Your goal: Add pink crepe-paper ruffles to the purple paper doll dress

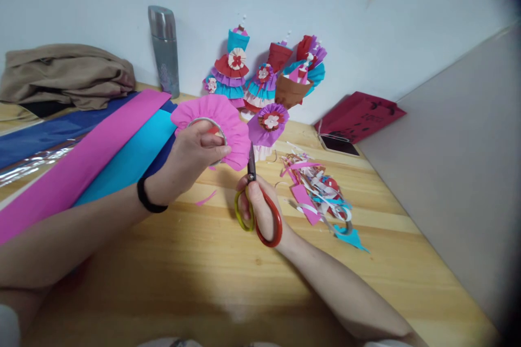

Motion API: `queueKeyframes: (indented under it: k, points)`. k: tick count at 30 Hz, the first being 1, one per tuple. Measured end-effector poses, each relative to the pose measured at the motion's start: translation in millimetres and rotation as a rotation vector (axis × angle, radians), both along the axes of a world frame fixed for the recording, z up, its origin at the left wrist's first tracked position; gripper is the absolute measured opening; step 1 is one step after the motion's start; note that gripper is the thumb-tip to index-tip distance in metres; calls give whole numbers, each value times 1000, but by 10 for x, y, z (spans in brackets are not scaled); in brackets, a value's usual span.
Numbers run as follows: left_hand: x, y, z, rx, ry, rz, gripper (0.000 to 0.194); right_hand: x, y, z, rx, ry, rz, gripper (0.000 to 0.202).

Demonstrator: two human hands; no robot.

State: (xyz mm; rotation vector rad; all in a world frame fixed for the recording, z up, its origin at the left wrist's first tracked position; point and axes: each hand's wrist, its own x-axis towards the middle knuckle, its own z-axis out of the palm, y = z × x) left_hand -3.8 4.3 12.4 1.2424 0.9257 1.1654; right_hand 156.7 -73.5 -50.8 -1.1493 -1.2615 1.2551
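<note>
My left hand [191, 149] grips a round ruffled pink piece [234, 133] with a silvery ring at its centre; the fingers pass over the ring. Just right of it, my right hand [260, 206] is closed on scissors [251, 165] with one yellow-green and one red handle. The blades point up, close to the ruffle's right edge, and look shut. Behind the scissors sits a purple rosette [271, 122] with a pale flower at its middle.
Dress-like paper figures [230, 73] stand by the wall near a grey flask [165, 54]. At left lie brown cloth [65, 73] and pink [101, 146] and blue sheets. Paper scraps [321, 190], a phone [338, 145] and a red bag [358, 119] are at right.
</note>
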Motion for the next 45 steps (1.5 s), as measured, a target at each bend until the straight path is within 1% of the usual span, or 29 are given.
queueKeyframes:
  k: [4, 8, 14, 18, 21, 27, 30, 32, 41, 45]
  points:
    - [-30, 27, 51, 4, 21, -48, 37, 47, 21, 18, 97, -24, 66, 52]
    - [-36, 23, 63, 25, 75, -106, 35, 81, 36, 20, 121, -71, 78, 55]
    - [-26, 28, 12, 79, 152, -132, 34, 83, 39, 63, 156, -127, 83, 59]
    - [-29, 26, -13, 128, 180, -145, 33, 87, 51, 71, 164, -114, 74, 55]
    - [-30, 24, -22, 129, 193, -139, 32, 88, 53, 63, 167, -112, 72, 53]
    - [-36, 31, -24, 134, 178, -145, 35, 73, 44, 62, 162, -97, 57, 52]
    - [-37, 30, -8, 128, 197, -146, 32, 73, 42, 48, 158, -87, 40, 51]
    - [-35, 28, 7, 121, 204, -139, 31, 72, 38, 38, 142, -64, 30, 50]
    - [-39, 33, 33, 85, 195, -161, 37, 42, -1, -14, 63, -9, -25, 52]
    - [-40, 41, 39, 51, 195, -169, 38, 19, -1, -6, 28, 0, -46, 54]
